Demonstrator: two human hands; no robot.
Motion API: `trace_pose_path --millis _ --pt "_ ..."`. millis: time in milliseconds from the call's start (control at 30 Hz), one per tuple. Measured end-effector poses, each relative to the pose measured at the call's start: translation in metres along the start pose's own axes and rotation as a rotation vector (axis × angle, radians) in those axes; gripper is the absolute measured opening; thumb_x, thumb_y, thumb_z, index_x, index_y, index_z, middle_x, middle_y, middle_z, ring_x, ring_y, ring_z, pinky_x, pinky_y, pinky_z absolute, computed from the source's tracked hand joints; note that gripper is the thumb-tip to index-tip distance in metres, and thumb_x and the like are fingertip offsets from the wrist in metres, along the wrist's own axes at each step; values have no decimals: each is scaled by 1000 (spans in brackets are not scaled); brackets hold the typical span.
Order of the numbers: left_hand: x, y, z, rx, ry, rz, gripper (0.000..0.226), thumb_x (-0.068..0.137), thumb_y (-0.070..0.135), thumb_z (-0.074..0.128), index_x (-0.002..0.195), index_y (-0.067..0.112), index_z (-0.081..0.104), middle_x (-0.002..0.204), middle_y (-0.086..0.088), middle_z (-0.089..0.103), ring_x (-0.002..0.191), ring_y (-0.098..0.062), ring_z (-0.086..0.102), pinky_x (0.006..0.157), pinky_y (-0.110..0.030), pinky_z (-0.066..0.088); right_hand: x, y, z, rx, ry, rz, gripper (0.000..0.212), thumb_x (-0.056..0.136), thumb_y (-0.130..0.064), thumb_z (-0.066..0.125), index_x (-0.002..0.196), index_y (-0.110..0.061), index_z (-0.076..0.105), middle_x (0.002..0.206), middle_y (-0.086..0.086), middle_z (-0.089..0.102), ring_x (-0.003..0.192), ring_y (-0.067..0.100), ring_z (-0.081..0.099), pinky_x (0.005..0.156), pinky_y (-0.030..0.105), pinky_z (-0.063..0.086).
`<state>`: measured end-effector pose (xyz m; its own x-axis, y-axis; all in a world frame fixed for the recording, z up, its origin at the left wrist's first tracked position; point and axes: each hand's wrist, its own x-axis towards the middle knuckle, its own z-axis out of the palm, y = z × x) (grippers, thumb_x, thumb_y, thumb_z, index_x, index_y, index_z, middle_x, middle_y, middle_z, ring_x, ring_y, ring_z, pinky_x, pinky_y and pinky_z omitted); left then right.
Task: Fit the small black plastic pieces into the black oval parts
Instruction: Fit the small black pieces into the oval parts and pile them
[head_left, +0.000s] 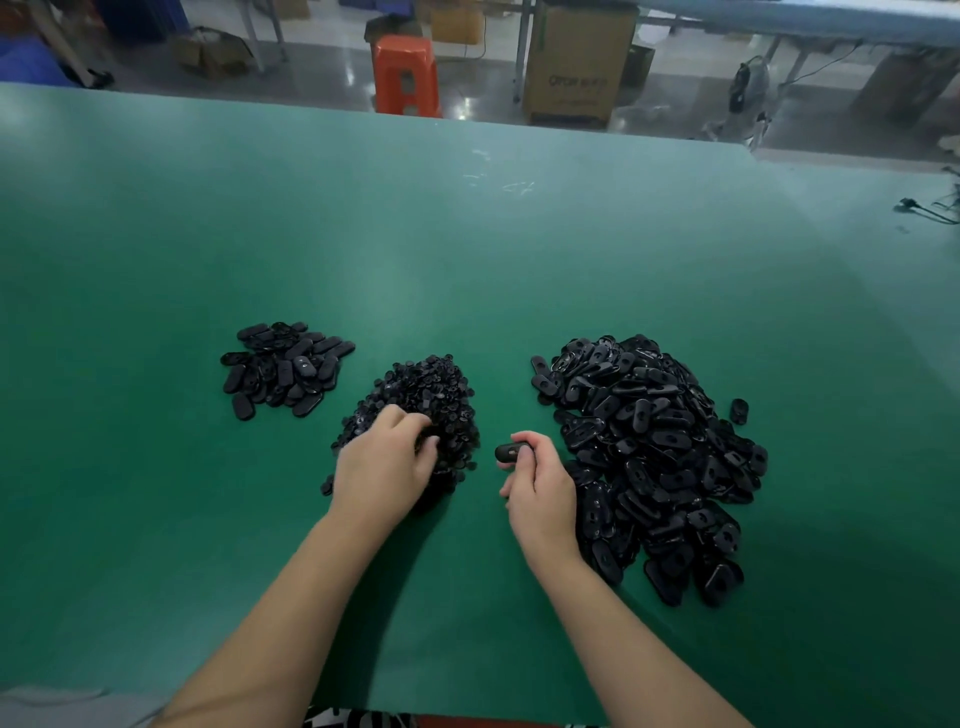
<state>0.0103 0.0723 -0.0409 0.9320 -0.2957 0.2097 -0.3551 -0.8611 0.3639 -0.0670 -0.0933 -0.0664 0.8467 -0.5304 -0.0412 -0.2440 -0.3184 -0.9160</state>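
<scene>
A wide green matte worktop (467, 249) is being used as the base for three heaps of black plastic parts. The middle heap of small black plastic pieces (421, 395) is being reached into by the left hand (384, 462), whose fingers are curled down into the near side of the heap; whether a piece is being pinched between them cannot be told. Just to the right of that heap, a single black oval plastic part (508, 452) is being gripped by the right hand (537, 488), with the thumb and curled fingers closed round it and its left end being left showing above the worktop.

A large heap of black oval plastic parts (654, 457) is lying on the right, touching the outer side of the right hand and wrist. One lone black oval part (738, 410) is lying just beside that heap's right edge. A smaller heap of black oval parts (285, 366) is lying on the left, well apart from the left hand.

Beyond the far edge of the worktop, an orange plastic stool (405, 75) and a brown cardboard box (576, 62) are standing on the floor. A black cable (924, 208) is lying at the right edge of the worktop.
</scene>
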Motion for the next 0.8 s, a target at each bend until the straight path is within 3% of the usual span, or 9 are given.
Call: trace_pose_path --millis 100,200,300,600,800 --pt "2 -20 -3 71 -80 -114 40 96 51 59 124 24 66 113 5 57 69 -19 59 58 -30 48 0 -1 0 -14 -13 20 24 109 -21 38 121 -22 59 87 -2 70 63 4 62 71 40 58" --pt "4 -25 -5 111 -139 -132 46 94 59 59 126 27 65 116 7 55 72 -16 61 61 -30 51 0 -3 0 -10 -24 40 24 106 -16 42 123 -24 58 98 -3 72 79 14 67 78 44 58" --pt "6 -23 -5 95 -149 -135 39 94 57 60 123 30 67 111 9 55 71 -15 60 59 -28 48 -1 -4 0 -23 -32 50 25 103 -15 46 124 -24 57 104 -2 72 89 22 68 83 46 57" --pt "10 -21 -5 16 -114 -114 15 99 38 62 105 30 73 91 12 52 73 -14 55 56 -27 37 -2 -4 0 -47 -39 44 25 102 -15 49 123 -27 57 102 -4 71 85 17 69 79 45 58" --pt "10 -22 -8 -7 -39 -110 15 99 34 62 103 31 76 92 10 65 86 -18 62 63 -30 48 -2 -4 0 -52 -39 44 25 102 -15 49 122 -27 56 102 -3 71 85 20 68 79 46 58"
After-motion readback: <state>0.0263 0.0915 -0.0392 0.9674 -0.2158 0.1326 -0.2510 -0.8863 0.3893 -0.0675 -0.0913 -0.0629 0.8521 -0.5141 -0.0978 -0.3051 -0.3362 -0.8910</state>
